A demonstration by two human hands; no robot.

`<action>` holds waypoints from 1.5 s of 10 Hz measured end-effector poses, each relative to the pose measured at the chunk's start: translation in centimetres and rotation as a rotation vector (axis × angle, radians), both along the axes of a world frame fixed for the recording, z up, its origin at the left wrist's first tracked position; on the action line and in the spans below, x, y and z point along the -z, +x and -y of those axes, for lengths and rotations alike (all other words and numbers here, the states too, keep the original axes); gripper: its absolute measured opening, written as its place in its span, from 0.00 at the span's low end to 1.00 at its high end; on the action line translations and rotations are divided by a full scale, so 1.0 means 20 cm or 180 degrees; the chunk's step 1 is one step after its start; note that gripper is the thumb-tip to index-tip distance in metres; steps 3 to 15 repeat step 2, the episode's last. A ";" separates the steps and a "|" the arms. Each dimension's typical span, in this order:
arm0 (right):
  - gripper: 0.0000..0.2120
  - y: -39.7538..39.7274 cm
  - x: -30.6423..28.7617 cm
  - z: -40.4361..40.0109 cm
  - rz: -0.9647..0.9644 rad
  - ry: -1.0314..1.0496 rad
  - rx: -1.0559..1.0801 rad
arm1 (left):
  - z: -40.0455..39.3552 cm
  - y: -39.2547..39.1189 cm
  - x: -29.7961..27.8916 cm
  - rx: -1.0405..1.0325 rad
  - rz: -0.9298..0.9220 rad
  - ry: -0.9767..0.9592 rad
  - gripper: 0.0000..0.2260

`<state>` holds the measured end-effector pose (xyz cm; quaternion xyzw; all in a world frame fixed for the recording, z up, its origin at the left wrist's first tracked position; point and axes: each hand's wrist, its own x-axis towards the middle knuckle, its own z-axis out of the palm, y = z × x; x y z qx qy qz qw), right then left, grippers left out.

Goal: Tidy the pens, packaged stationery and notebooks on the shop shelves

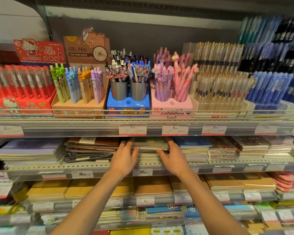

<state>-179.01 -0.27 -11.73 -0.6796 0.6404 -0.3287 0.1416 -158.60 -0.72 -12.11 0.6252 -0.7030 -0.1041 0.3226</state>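
Notebook step: left hand (124, 156) and right hand (172, 157) are gripping the centre-frame notebook stack (150, 145) sides; next, probably squaring it.

two hands (124, 156), two metal cups (119, 92)
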 end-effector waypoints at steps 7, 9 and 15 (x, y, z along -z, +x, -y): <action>0.36 -0.03 0.04 -0.08 0.0043 -0.0147 -0.0079 | -0.13 0.02 0.00 0.0080 0.0056 -0.0195 0.26; 0.36 -0.03 0.04 -0.08 0.0043 -0.0147 -0.0079 | -0.13 0.02 0.00 0.0080 0.0056 -0.0195 0.26; 0.36 -0.03 0.04 -0.08 0.0043 -0.0147 -0.0079 | -0.13 0.02 0.00 0.0080 0.0056 -0.0195 0.26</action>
